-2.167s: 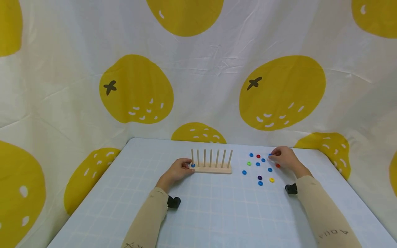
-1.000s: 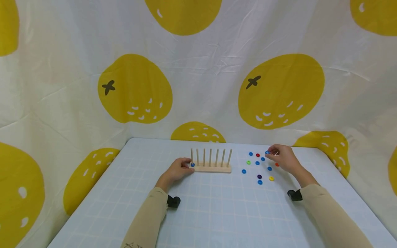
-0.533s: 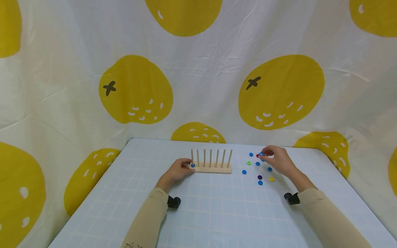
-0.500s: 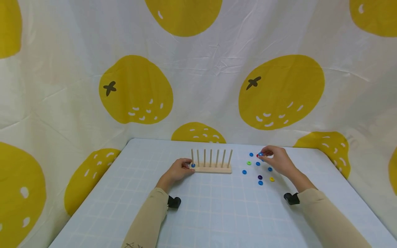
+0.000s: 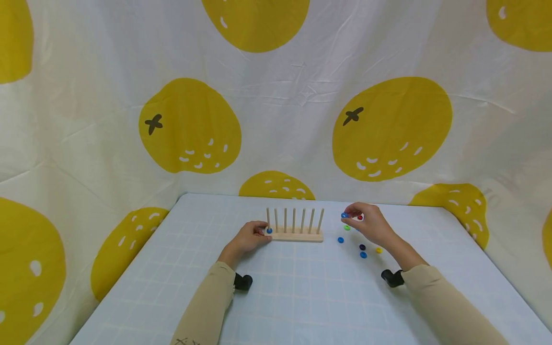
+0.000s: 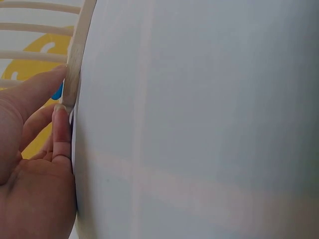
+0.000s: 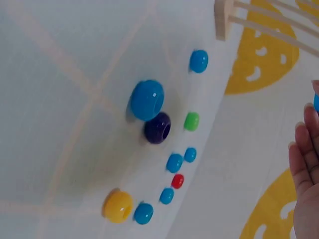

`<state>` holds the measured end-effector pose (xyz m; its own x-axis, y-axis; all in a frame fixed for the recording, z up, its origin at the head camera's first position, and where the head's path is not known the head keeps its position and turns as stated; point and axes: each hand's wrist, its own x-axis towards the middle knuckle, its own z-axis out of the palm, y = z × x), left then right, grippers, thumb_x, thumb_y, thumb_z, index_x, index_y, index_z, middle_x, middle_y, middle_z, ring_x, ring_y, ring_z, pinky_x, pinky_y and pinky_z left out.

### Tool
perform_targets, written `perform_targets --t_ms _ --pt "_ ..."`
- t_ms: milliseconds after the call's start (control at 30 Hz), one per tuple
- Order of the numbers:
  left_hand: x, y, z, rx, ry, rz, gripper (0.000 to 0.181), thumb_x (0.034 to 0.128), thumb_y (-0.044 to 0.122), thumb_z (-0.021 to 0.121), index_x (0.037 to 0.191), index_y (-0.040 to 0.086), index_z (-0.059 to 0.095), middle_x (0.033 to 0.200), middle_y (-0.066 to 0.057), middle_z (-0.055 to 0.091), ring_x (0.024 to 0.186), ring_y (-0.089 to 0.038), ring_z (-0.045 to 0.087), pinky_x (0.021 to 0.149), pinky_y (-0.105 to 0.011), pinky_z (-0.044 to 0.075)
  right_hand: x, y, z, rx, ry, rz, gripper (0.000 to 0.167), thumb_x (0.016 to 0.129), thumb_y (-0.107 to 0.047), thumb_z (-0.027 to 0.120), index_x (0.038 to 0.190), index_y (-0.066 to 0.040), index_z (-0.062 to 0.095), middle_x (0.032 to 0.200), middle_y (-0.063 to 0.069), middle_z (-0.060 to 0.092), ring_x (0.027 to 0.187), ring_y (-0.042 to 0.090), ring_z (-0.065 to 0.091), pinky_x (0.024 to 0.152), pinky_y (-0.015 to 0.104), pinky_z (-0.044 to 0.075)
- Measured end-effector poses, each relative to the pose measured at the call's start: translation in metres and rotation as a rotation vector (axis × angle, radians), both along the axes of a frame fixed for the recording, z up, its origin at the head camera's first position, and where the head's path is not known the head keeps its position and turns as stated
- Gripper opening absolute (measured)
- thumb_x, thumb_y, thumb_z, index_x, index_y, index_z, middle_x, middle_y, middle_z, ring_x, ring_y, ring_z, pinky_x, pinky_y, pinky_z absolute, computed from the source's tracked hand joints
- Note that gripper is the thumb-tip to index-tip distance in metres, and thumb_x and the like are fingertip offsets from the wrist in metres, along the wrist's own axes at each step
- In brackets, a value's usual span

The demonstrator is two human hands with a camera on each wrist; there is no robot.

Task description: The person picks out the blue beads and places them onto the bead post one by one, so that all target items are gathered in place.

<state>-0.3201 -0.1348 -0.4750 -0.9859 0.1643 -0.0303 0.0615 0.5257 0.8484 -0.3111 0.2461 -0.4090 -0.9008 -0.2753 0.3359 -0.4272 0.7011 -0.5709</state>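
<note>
A wooden peg rack (image 5: 297,236) with a row of upright pegs stands on the table. One blue bead (image 5: 269,231) sits low on its leftmost peg. My left hand (image 5: 247,238) holds the rack's left end; in the left wrist view the thumb (image 6: 42,89) lies against the base. Right of the rack, my right hand (image 5: 370,224) pinches another blue bead (image 5: 344,215) between thumb and fingertips, raised above the loose beads. Only a sliver of that held bead (image 7: 316,102) shows at the right wrist view's edge.
Loose beads lie right of the rack: green (image 5: 347,227), red (image 5: 360,217), dark purple (image 5: 362,247), yellow (image 5: 378,250) and several blue ones, such as a blue bead (image 7: 147,100) beside the purple one. The right hand hides some in the head view. A patterned curtain (image 5: 276,120) hangs behind the table.
My right hand has lifted a blue bead from the back right of the loose beads and carried it left toward the rack. The left hand keeps its place on the rack.
</note>
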Motion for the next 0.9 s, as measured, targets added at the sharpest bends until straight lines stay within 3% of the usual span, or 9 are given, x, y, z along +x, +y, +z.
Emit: perform_targets --t_ms 133,700,900 --pt "0.001 0.0 0.0 0.0 -0.011 0.008 0.051 0.0899 0.017 0.08 0.136 0.003 0.063 0.095 -0.006 0.06 0.089 -0.021 0.052 0.08 -0.034 0.043 0.003 -0.011 0.002 -0.017 0.031 0.041 0.02 0.091 -0.014 0.079 0.108 -0.006 0.071 0.101 0.006 0.072 0.096 0.025 0.065 0.088 0.052 0.053" --pt "-0.003 0.0 -0.002 -0.013 -0.001 0.01 0.051 0.0891 0.016 0.08 0.135 0.002 0.063 0.094 -0.006 0.06 0.088 -0.021 0.052 0.079 -0.033 0.043 0.011 -0.061 0.015 -0.047 0.06 0.178 0.019 0.091 -0.015 0.079 0.108 -0.008 0.072 0.103 0.001 0.072 0.096 0.021 0.065 0.089 0.044 0.054" --pt "-0.003 0.001 -0.003 -0.008 -0.002 0.011 0.051 0.089 0.016 0.08 0.135 0.003 0.064 0.094 -0.006 0.06 0.088 -0.021 0.053 0.08 -0.034 0.043 0.011 -0.078 0.021 -0.075 0.051 0.224 0.018 0.091 -0.013 0.078 0.107 -0.007 0.072 0.101 0.002 0.072 0.096 0.027 0.066 0.089 0.045 0.054"
